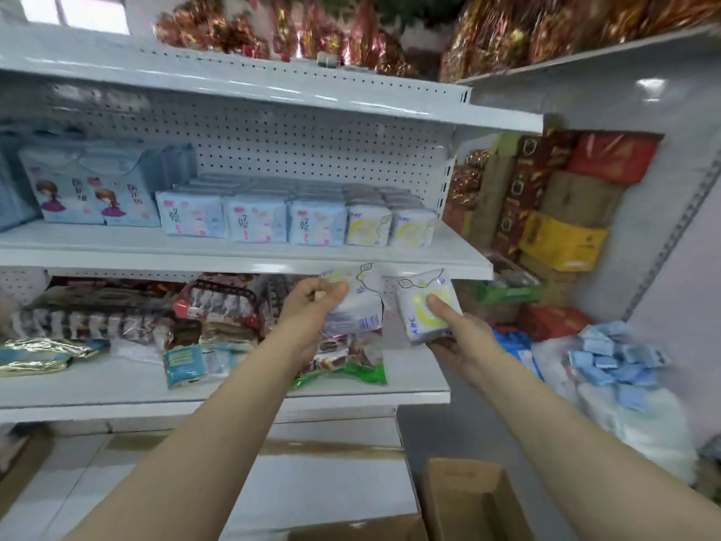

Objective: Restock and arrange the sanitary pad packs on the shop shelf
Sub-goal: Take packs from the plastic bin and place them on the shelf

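My left hand grips a white pad pack with a yellow ring, held just below the front edge of the middle shelf. My right hand holds a second white and yellow pad pack from below, thumb across its front. On the middle shelf stand two rows of the same white and yellow packs, three rows of pale blue and pink packs to their left, and taller blue packs with a cartoon girl at the far left.
The lower shelf carries snack bags and a green-edged packet. At the right are stacked red, yellow and brown boxes and a heap of small blue packets on white bags. Open cardboard boxes stand on the floor below.
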Demonstrator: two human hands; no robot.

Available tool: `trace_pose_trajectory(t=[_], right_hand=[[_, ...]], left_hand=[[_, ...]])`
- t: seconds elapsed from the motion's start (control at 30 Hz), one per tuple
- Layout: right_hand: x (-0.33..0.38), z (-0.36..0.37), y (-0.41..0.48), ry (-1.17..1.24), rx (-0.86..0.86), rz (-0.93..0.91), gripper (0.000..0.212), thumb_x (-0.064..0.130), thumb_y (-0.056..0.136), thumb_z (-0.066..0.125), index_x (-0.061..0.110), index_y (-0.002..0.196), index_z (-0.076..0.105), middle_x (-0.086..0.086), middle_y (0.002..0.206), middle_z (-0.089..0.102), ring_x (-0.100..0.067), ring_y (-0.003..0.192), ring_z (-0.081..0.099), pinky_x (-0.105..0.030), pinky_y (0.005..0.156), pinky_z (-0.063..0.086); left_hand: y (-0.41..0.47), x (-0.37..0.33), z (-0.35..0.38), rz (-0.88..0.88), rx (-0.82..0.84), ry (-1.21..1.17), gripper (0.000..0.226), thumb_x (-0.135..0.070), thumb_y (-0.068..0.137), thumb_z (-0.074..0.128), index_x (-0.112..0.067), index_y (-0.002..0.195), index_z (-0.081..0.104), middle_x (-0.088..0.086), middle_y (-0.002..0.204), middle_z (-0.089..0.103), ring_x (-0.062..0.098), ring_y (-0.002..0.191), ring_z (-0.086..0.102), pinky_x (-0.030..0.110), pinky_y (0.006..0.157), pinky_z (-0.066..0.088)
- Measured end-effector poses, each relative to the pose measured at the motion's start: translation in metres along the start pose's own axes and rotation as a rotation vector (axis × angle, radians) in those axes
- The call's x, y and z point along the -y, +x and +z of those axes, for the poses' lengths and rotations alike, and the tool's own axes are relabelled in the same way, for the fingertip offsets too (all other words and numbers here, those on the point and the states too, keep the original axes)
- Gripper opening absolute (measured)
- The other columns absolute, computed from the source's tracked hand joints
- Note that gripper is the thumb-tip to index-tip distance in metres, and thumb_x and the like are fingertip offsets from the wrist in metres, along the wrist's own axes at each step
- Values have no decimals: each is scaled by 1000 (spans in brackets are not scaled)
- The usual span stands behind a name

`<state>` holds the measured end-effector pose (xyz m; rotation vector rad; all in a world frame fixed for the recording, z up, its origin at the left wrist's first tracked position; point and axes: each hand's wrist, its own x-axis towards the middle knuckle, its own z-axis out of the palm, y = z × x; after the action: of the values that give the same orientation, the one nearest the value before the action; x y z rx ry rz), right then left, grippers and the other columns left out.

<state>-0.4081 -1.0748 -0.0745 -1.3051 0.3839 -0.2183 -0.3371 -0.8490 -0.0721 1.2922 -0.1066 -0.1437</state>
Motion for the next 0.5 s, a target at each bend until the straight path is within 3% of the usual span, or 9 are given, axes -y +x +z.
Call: trace_pose_trajectory(t=[0.1, 0.2, 0.3, 0.4, 0.5], right_hand=[[26, -24, 4, -10, -4, -50, 27, 26, 86, 79, 9, 106, 70, -5, 81, 78, -15, 69, 75, -31, 70, 57], [48, -39, 12, -21, -10, -74, 34, 31, 83, 81, 14, 109, 70, -2, 89, 79, -12, 78, 75, -30, 71, 56], [64, -49, 25, -24, -15, -99, 38, 33, 81, 83, 14, 111, 70, -5, 94, 79, -15, 81, 76, -32, 74, 59], [77, -56, 38, -17, -23, -123, 47, 34, 79, 84, 9, 117, 69, -9, 100, 78, -19, 91, 75, -37, 85, 60], [87, -62, 54, -5, -22, -135, 39, 32, 80, 83, 11, 110, 71, -7, 97, 79, -17, 85, 76, -33, 76, 60]], left_hand=[[-6, -11, 32, 38, 29, -67, 47, -6, 85, 76, -24, 122, 52, 1, 111, 64, 18, 86, 69, 35, 69, 54], [-5, -22, 52, 49, 101, -85, 85, 0, 82, 76, -38, 148, 37, 2, 120, 65, 19, 96, 72, 36, 73, 58], [5, -31, 69, 87, 117, -35, 68, 1, 80, 77, -30, 135, 54, 5, 121, 67, 21, 92, 73, 36, 71, 58], [21, -33, 82, 97, 117, -21, 58, -2, 75, 81, -25, 121, 55, 10, 119, 68, 26, 94, 73, 38, 74, 58], [43, -27, 94, 74, 111, -27, 55, -2, 76, 82, -20, 116, 50, 7, 110, 71, 23, 86, 73, 40, 75, 57]])
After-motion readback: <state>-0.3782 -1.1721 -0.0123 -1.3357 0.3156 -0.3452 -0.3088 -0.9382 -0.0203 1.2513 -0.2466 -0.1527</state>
